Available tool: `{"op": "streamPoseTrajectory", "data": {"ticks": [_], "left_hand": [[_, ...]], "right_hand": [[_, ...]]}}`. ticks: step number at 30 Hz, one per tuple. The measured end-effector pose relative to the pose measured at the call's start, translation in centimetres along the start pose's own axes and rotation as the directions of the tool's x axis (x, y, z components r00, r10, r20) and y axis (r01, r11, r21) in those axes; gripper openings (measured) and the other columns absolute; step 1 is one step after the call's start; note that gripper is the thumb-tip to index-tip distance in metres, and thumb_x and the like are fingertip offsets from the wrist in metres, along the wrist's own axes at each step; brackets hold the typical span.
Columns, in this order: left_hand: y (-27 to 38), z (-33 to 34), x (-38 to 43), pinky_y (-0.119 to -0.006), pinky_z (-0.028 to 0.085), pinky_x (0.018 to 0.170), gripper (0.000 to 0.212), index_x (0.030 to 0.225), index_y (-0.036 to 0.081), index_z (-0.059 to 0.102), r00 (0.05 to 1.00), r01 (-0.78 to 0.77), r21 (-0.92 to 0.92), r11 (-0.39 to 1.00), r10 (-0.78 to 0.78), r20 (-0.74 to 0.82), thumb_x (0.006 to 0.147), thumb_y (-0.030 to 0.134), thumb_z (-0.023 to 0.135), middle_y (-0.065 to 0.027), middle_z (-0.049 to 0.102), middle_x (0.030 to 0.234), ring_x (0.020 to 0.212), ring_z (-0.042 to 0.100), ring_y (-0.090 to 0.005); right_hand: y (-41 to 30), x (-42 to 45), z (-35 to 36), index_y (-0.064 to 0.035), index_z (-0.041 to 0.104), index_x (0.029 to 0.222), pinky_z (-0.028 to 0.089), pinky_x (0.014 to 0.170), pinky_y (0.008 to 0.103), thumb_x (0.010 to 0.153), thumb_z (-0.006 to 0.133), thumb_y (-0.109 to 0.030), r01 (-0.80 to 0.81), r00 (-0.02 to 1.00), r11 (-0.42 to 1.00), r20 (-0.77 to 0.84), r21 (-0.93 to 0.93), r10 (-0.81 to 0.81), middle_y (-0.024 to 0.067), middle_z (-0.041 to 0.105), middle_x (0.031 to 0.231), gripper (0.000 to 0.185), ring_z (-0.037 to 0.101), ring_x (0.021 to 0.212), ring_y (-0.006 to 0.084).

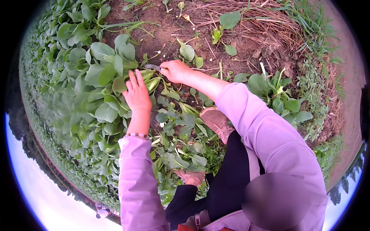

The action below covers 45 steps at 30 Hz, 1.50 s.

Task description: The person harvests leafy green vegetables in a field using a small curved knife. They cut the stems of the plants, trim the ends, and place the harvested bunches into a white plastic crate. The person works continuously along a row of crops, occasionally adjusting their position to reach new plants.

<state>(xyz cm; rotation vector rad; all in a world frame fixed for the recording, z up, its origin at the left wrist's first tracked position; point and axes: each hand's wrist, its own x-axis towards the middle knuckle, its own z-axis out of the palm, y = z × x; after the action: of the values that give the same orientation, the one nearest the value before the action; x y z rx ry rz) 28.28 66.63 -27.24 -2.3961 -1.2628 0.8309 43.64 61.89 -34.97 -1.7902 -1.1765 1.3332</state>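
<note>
My right hand [175, 70] is closed around the handle of a knife, whose short metal blade [152, 67] points left toward the base of a leafy green plant. My left hand [137, 92] rests with its fingers spread against the pale stalks [151, 80] and lower leaves of the bok choy-like greens [108, 63]. Whether its fingers grip any stalk cannot be told. The blade lies just above and right of my left fingertips, close to the soil.
Dense leafy greens [72, 115] fill the left side. Loose leaves [187, 52] lie on the brown soil, and a pile of cut greens [267, 89] sits right of my right forearm. Dry straw [268, 17] lies at the upper right. My shoes [216, 121] stand among low plants. Another person [102, 210] is far off, lower left.
</note>
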Motion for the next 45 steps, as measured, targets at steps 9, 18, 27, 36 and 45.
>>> {"op": "streamPoseTrajectory", "data": {"ticks": [9,18,27,36,45], "left_hand": [[-0.2,2.3,-1.5,-0.037,0.042,0.076,0.062,0.133,0.006,0.034,0.995,0.041,-0.061,0.997,-0.046,-0.088,0.077,0.012,0.058,-0.0063,0.044,0.124,0.101,0.049,-0.0204],[0.7,-1.1,-11.0,-0.036,0.039,0.067,0.061,0.117,0.009,0.05,0.934,-0.168,-0.471,0.866,-0.013,-0.356,0.058,0.001,0.062,-0.0052,0.054,0.097,0.085,0.053,-0.0245],[5.7,-9.9,-15.6,-0.054,0.024,0.1,0.082,0.133,0.01,0.039,0.934,-0.075,-0.618,0.782,-0.162,-0.319,0.061,0.019,0.079,-0.0188,0.03,0.137,0.127,0.029,-0.0378],[12.6,-4.2,-25.4,-0.039,0.038,0.094,0.056,0.119,-0.001,0.049,0.889,0.068,-0.992,-0.107,-0.445,0.109,0.068,0.005,0.072,-0.016,0.048,0.118,0.11,0.047,-0.0304],[13.1,-4.3,-24.4,-0.028,0.045,0.081,0.037,0.111,0.0,0.054,0.934,0.075,-0.853,-0.517,-0.264,0.243,0.077,0.001,0.066,-0.0073,0.061,0.106,0.094,0.057,-0.015]], "right_hand": [[2.9,-1.8,-5.7,-0.0114,0.063,0.107,0.047,0.05,0.0344,0.086,0.055,-0.023,0.206,0.852,0.957,0.519,-0.204,-0.072,0.0087,0.062,0.071,0.025,0.057,0.055,0.0203],[2.2,-14.6,-13.1,-0.0077,0.047,0.099,0.035,0.037,0.0186,0.084,0.066,-0.023,-0.238,0.97,0.727,0.186,0.644,0.153,-0.0012,0.051,0.062,0.029,0.045,0.044,0.0051],[0.3,-13.9,-5.2,-0.0072,0.048,0.105,0.036,0.033,0.0192,0.08,0.069,-0.015,-0.222,0.972,0.392,0.173,0.893,0.157,0.0021,0.056,0.072,0.033,0.047,0.041,0.0069],[2.4,-14.4,-4.9,-0.0114,0.053,0.104,0.048,0.044,0.0234,0.086,0.059,-0.014,-0.423,0.89,-0.163,0.442,0.891,0.11,0.0081,0.062,0.083,0.019,0.057,0.054,0.0126],[1.3,-16.2,-2.9,-0.0081,0.057,0.104,0.053,0.075,0.0387,0.088,0.057,-0.014,-0.531,0.845,-0.019,0.528,0.847,-0.083,0.0047,0.062,0.086,0.017,0.062,0.085,0.0171]]}}
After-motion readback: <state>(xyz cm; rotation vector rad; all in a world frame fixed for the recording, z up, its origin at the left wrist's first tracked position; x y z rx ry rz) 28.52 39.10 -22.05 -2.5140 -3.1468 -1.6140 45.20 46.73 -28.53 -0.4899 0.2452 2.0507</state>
